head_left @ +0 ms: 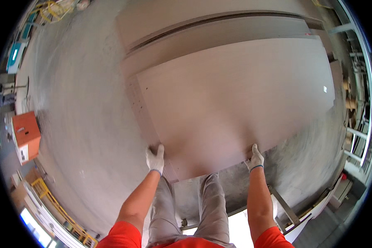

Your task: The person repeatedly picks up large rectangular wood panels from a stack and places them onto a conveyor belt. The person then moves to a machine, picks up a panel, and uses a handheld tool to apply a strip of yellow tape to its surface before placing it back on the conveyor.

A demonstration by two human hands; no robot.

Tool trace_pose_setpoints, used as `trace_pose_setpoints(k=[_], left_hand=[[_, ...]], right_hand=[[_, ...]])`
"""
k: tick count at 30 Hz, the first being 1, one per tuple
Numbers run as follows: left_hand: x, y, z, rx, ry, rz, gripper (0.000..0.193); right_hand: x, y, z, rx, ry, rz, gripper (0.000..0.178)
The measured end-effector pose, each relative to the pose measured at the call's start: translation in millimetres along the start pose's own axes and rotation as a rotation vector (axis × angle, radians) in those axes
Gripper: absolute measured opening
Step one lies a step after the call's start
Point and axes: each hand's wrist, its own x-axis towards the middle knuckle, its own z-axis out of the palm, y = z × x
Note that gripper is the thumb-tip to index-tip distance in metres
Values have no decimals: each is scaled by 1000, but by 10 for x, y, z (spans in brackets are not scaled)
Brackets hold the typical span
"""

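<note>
A large flat brown sheet [235, 91], like cardboard or thin board, spreads across the middle, its near edge close to my legs. My left hand [155, 159], in a white glove, grips it at the near left corner area, thumb on top. Further right, my right hand [255, 158], gloved too, is closed on the near edge with its thumb over the top. Both hands' other fingers are mostly hidden. Dark specks and a small white patch [325, 89] mark the sheet. A darker strip of another layer [142, 109] shows along its left side.
Beyond it lie more brown sheets [219, 31], with a dark gap between layers. Grey concrete floor [78, 103] stretches left toward an orange box-like cabinet [27, 134] and a yellow rail [58, 206]. Metal framing [361, 136] stands at right; a metal bar [284, 205] is near my right forearm.
</note>
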Motion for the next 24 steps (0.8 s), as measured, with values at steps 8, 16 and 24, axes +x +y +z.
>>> trace_pose_setpoints(k=[8, 16, 24], left_hand=[[2363, 2381, -308, 532, 151, 956, 80], [2164, 1992, -58, 668, -27, 805, 76], [2341, 1679, -450, 589, 104, 866, 77]], right_hand=[[-91, 269, 95, 81, -127, -34, 53], [-537, 1101, 6, 250, -242, -3, 51], [-703, 1511, 121, 128, -291, -75, 62]])
